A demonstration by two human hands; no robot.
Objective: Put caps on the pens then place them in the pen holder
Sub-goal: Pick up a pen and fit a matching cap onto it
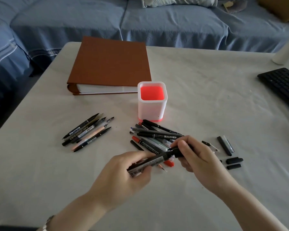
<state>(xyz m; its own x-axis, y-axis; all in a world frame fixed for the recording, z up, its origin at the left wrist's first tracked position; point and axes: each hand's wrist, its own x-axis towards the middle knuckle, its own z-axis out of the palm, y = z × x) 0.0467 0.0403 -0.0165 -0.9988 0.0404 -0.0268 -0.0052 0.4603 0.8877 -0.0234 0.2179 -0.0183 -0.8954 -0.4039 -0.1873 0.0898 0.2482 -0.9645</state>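
Note:
My left hand (132,172) grips a grey marker (150,161) by its barrel, tip pointing right. My right hand (197,155) pinches a black cap (178,151) right at the marker's tip. Under my hands lies a heap of pens (157,135), some capped. A second group of uncapped pens (88,130) lies to the left. Loose black caps (233,160) and a grey cap (225,145) rest to the right. The white pen holder (152,110), red inside, stands upright behind the heap with nothing in it.
A brown binder (110,64) lies at the back left of the white table (207,97). A black keyboard (282,85) sits at the right edge, a white cylinder (285,50) behind it. A blue sofa (140,22) runs beyond the table.

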